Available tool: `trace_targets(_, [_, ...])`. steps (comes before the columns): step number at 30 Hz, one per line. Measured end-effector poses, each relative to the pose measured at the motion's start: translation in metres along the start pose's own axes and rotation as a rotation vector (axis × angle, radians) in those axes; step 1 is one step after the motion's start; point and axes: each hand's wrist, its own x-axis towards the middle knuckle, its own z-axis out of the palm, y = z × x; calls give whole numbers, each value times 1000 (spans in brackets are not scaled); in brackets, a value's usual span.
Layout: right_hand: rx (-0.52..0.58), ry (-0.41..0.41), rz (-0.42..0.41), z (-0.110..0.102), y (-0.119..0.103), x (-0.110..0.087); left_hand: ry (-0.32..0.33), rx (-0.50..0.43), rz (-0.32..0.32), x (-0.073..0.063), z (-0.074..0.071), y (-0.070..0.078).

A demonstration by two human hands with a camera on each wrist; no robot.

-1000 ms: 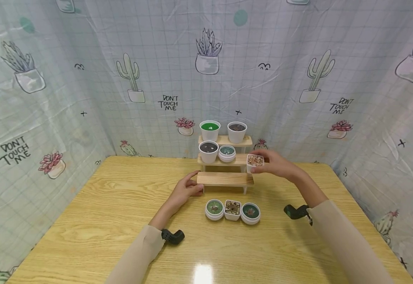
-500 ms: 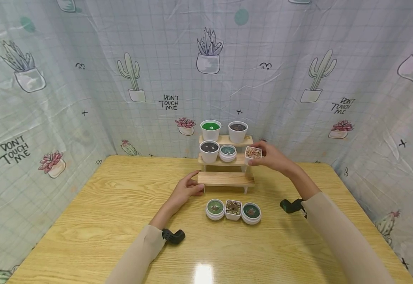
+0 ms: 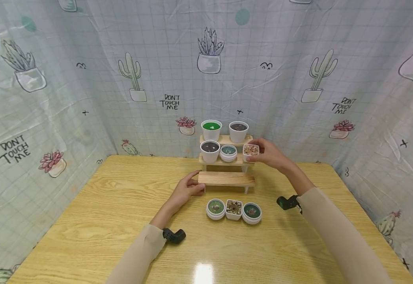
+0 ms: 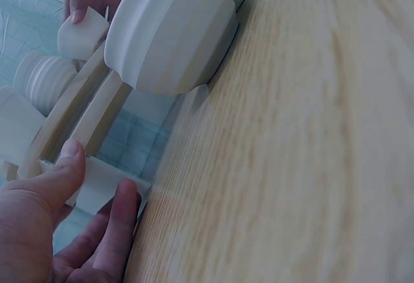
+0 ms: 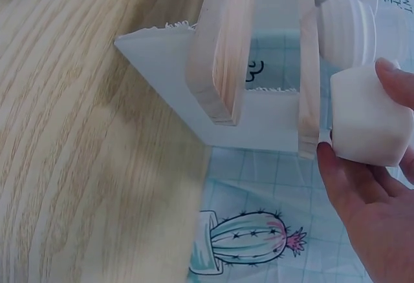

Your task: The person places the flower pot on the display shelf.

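Observation:
A three-step display stand [image 3: 226,178] with wooden shelves and white legs stands near the back of the table. My left hand [image 3: 186,187] grips its lower left end, thumb at the board and fingers around the white side support [image 4: 107,183]. My right hand [image 3: 271,154] holds a small square white pot [image 3: 251,151] of pebbles between thumb and fingers, at the right end of the middle shelf. In the right wrist view, this pot [image 5: 370,115] is right beside the shelf board. Left of it on that shelf are a round ribbed pot [image 3: 228,153] and a dark-filled pot [image 3: 210,152].
On the top shelf stand a green-filled pot [image 3: 211,130] and a brown-filled pot [image 3: 238,132]. In front of the stand, a round pot [image 3: 215,209], a square pebble pot [image 3: 234,210] and another round pot [image 3: 251,213] form a row. A printed curtain [image 3: 149,79] hangs behind.
My right hand has carried the square pebble pot left and slightly back, from beside the stand onto the right end of the middle shelf. My left hand stays on the stand.

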Motion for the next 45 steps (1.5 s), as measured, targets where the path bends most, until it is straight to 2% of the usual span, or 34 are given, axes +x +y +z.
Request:
trace_targets(10, [-23, -5, -21, 4, 1, 4, 3, -1, -5, 2, 0, -1])
trace_targets(18, [-21, 3, 3, 7, 4, 8, 3, -4, -6, 3, 0, -2])
trace_targets(29, [-30, 30, 13, 12, 4, 6, 4, 2, -7, 2, 0, -2])
trace_targets(35, [1, 38, 26, 14, 4, 4, 3, 2, 0, 3, 0, -3])
trace_targets(45, [-1, 60, 13, 16, 5, 3, 7, 0, -2, 3, 0, -2])
